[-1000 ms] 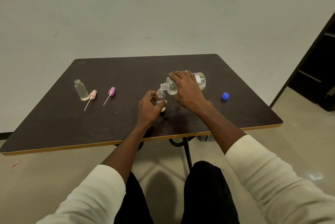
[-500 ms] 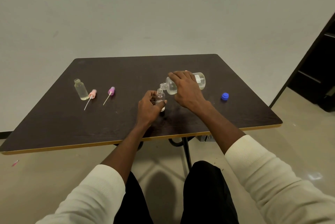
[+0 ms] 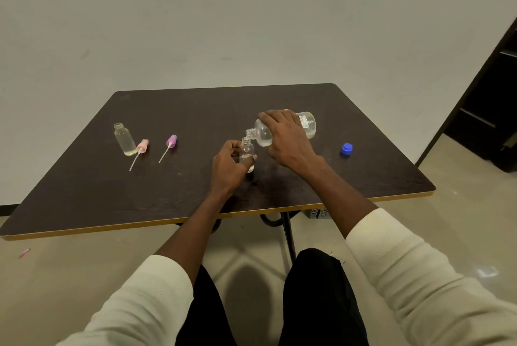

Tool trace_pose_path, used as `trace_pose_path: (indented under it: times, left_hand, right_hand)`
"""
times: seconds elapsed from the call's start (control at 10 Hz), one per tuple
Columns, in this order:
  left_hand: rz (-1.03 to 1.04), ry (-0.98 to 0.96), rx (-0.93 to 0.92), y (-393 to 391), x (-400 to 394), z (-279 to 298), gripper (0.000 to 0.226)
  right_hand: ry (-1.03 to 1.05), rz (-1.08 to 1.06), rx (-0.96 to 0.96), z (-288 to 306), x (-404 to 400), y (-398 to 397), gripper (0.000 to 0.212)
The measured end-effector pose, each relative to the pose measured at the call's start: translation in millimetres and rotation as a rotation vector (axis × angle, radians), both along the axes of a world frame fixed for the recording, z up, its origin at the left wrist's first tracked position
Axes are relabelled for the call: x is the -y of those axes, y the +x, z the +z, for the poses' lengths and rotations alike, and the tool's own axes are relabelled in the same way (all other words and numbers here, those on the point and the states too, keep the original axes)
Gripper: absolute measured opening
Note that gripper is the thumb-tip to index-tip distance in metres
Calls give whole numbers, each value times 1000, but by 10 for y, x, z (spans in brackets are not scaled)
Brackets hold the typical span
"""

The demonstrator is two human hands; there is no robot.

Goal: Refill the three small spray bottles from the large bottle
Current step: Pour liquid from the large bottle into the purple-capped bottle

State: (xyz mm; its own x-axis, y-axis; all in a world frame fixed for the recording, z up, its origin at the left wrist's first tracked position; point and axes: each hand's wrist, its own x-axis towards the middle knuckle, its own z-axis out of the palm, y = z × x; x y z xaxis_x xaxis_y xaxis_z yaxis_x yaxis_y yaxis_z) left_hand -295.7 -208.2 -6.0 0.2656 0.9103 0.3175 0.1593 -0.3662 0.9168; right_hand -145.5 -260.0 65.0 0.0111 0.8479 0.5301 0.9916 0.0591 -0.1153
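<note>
Head view: we see a dark table (image 3: 167,191). Near its middle our right hand (image 3: 288,141) grips the large bottle (image 3: 282,128), tipped on its side, mouth against the small bottle (image 3: 246,154) that our left hand (image 3: 228,166) holds upright. Far left stands another small open bottle (image 3: 124,139), with a pink sprayer (image 3: 141,147) and a purple sprayer (image 3: 170,142) lying beside it. A blue cap (image 3: 347,148) sits right.

both hands (image 3: 232,166) (image 3: 288,138) curled, gripping
</note>
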Motion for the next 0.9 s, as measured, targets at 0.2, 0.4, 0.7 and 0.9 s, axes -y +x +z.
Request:
trace_pose_path:
  times: [0.2, 0.4, 0.7, 0.9]
  left_hand:
    - [-1, 9, -10, 0, -1, 4, 33]
    - [12, 7, -17, 1, -9, -1, 29]
    - [15, 8, -21, 0, -8, -5, 29]
    - [17, 12, -29, 6, -28, -19, 29]
  right_hand:
    - [4, 0, -2, -1, -5, 0, 71]
    - [-2, -5, 3, 6, -6, -2, 72]
    - [10, -6, 13, 4, -11, -13, 71]
    - [12, -10, 14, 3, -8, -11, 71]
